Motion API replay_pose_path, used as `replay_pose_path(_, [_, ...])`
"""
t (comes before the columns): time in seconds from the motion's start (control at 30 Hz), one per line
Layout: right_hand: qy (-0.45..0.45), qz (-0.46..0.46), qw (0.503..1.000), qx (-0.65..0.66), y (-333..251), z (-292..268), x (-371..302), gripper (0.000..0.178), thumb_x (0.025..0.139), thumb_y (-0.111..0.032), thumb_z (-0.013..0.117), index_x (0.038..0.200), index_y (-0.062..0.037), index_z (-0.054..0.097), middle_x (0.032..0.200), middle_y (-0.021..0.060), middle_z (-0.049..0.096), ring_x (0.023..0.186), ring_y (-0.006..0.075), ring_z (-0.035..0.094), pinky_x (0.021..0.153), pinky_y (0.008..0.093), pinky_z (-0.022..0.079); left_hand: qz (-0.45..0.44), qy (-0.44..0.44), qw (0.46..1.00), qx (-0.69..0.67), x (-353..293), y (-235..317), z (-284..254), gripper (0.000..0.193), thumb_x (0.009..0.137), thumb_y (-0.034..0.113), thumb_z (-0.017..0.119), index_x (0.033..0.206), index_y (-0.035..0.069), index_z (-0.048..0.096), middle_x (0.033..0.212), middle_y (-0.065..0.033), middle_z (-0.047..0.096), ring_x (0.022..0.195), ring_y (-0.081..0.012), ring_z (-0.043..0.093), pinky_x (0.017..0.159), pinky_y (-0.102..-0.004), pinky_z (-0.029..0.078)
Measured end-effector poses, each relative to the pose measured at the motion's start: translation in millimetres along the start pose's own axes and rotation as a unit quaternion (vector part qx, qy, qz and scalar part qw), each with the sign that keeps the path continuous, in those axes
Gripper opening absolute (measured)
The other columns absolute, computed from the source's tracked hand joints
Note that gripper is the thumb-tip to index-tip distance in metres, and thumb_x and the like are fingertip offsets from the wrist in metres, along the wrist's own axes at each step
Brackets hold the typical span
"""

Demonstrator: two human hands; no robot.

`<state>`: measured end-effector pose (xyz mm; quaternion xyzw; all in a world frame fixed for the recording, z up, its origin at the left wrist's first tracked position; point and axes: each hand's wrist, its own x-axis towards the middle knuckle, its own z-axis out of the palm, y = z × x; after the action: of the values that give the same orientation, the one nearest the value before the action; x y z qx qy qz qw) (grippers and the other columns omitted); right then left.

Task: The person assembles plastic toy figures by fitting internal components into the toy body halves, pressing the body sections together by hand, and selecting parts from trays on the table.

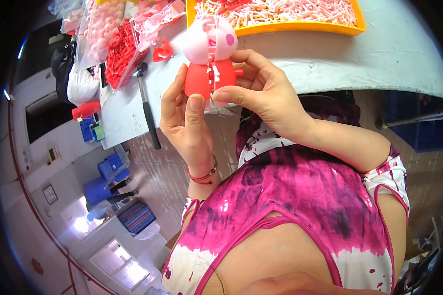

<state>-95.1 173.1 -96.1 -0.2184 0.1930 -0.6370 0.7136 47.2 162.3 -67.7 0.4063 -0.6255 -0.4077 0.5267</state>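
Head view: at the near edge of the table (320, 64), our left hand (189, 120) pinches one half of the toy (197, 76) and our right hand (270, 93) the other, a gap between. We'd likely do best with both halves level and thumbs clear of the gap.

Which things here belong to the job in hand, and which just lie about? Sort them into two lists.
Likely part of the job:
pink-and-red toy figure, held between left hand and right hand
yellow tray of small pink parts
loose red parts
hammer, perhaps; untouched

Probably just lying about:
red cylinder
white bundle
blue crates
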Motion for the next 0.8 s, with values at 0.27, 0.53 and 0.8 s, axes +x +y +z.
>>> replay_pose_path(0.27, [0.017, -0.011, 1.0, -0.017, 4.0, 4.5, -2.3, 0.051, 0.079, -0.007, 0.074, 0.119, 0.0026, 0.046, 0.1, 0.0134, 0.061, 0.093, 0.0164, 0.064, 0.081, 0.0263, 0.052, -0.025, 0.009, 1.0, -0.012, -2.5, 0.2, -2.8, 0.044, 0.094, 0.022, 0.055, 0.128, -0.005, 0.047, 0.122, -0.0191, 0.056, 0.109, -0.0253, 0.057, 0.094, -0.0364, 0.046])
replay_pose_path(0.53, [0.029, -0.027, 0.997, -0.061, 4.3, 5.8, -5.5, 0.051, 0.077, -0.009, 0.075, 0.117, 0.0024, 0.047, 0.098, 0.0132, 0.062, 0.09, 0.0162, 0.064, 0.08, 0.0265, 0.052, -0.061, 0.018, 0.995, -0.08, -5.0, 2.7, 0.7, 0.049, 0.092, 0.02, 0.06, 0.131, -0.006, 0.044, 0.117, -0.0175, 0.058, 0.107, -0.0206, 0.057, 0.094, -0.0335, 0.043])
replay_pose_path(0.8, [0.038, -0.063, 0.993, -0.092, 6.5, 3.2, -4.8, 0.052, 0.075, -0.013, 0.078, 0.114, 0.0026, 0.048, 0.097, 0.0132, 0.064, 0.087, 0.016, 0.065, 0.077, 0.027, 0.053, -0.082, 0.008, 0.99, -0.116, -4.0, 1.3, 1.9, 0.048, 0.093, 0.021, 0.059, 0.131, -0.005, 0.045, 0.12, -0.0169, 0.057, 0.109, -0.0216, 0.056, 0.096, -0.035, 0.044])
